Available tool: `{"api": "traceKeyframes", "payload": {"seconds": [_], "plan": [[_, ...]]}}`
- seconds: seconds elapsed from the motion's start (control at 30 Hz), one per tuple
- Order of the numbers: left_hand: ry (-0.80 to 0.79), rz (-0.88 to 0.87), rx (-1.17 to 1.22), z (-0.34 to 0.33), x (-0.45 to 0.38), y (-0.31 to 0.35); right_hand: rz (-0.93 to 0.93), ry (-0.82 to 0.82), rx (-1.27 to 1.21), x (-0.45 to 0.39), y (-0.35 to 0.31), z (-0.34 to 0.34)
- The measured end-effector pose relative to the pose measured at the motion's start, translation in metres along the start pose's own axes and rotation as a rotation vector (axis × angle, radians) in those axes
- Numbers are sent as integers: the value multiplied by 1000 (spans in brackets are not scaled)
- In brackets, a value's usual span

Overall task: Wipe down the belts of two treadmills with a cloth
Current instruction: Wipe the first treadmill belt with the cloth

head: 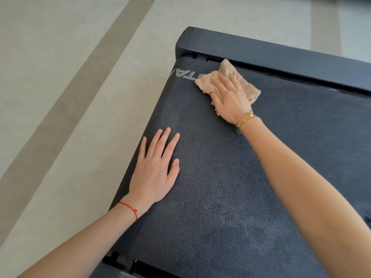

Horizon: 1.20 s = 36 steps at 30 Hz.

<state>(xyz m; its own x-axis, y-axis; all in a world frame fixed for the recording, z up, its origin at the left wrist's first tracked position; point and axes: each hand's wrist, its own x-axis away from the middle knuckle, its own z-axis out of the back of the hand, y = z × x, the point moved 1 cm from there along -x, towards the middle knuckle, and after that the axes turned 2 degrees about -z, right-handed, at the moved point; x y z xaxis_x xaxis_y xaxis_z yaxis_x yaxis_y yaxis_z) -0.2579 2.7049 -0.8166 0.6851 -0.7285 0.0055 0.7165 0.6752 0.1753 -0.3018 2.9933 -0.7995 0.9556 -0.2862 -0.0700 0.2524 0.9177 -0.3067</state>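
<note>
One treadmill belt (pixel 230 177), centre frame. One beige cloth (pixel 228 77), upper centre. Two hands: left hand (pixel 154 169), right hand (pixel 228 97). One red string bracelet (pixel 128 207); gold bracelets (pixel 245 119), count unclear.

Two hands on a treadmill belt, one pressing a cloth.

The right hand (pixel 230 97) lies flat with straight fingers (pixel 225 81) on a folded beige cloth (pixel 226 72), pressing it onto the dark textured belt (pixel 230 187) just beside the black side rail (pixel 281 57), partly covering grey lettering (pixel 183 75) printed on the belt. The left hand (pixel 155 169) rests palm down, fingers spread, near the belt's other edge, well apart from the cloth. A red string bracelet (pixel 129 208) circles the left wrist, gold bracelets (pixel 246 119) the right. Pale floor (pixel 60 97) with a darker stripe lies beside the treadmill.
</note>
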Motion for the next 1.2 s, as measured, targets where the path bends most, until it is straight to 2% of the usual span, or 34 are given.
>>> {"api": "traceKeyframes", "payload": {"seconds": [0.17,0.23,0.3,0.37,0.5,0.63,0.67,0.77,0.83,0.9,1.07,1.13,1.2], "plan": [[5,-5,-1,-1,2,-1,150,11,35,28,2,3],[6,-6,-4,-1,2,-1,37,31,46,12,14,9],[8,-7,2,-1,1,-2,-150,56,-2,-7,18,10],[10,-9,5,-2,0,-2,-195,93,-44,-12,6,9],[22,-9,-2,-2,0,-3,166,49,-6,26,-30,-7],[33,-18,-1,-2,0,-3,310,24,30,76,-18,-5],[35,-19,0,-3,0,-4,292,72,60,79,-7,1],[42,-20,1,-4,1,-5,-23,123,43,78,32,21],[46,-17,-5,-5,1,-5,-111,120,-16,83,32,19],[55,-13,-5,-5,0,-5,-11,65,-23,103,8,12],[72,-20,29,-6,1,-4,257,19,-70,213,-56,-6],[74,-34,46,-5,2,-4,319,4,-34,239,-59,-4],[68,-63,37,-5,5,-2,338,78,70,240,-46,3]]}}
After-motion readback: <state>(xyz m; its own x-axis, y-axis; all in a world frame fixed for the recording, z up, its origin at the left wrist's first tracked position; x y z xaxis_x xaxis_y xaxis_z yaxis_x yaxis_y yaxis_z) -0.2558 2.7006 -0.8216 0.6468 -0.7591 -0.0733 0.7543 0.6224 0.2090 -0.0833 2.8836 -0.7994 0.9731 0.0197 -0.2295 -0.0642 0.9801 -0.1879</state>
